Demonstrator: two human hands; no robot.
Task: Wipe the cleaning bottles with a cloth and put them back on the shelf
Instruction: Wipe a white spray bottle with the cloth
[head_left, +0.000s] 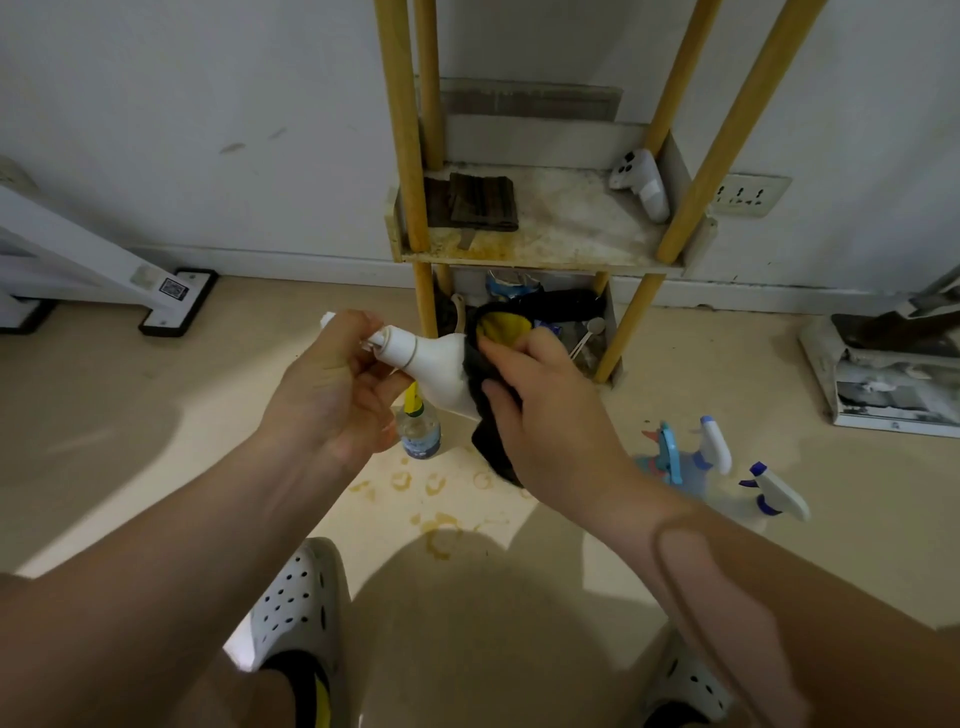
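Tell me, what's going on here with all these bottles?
A person is cleaning bottles. The left hand grips a white pump bottle by its top, and the right hand rubs its body with a dark cloth. A small clear bottle and some spray bottles stand on the floor, not yet back on the shelf.

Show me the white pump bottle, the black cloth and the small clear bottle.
white pump bottle (439, 371): head view, its shoulder.
black cloth (488, 449): head view, hanging lower fold.
small clear bottle (418, 434): head view, its body.
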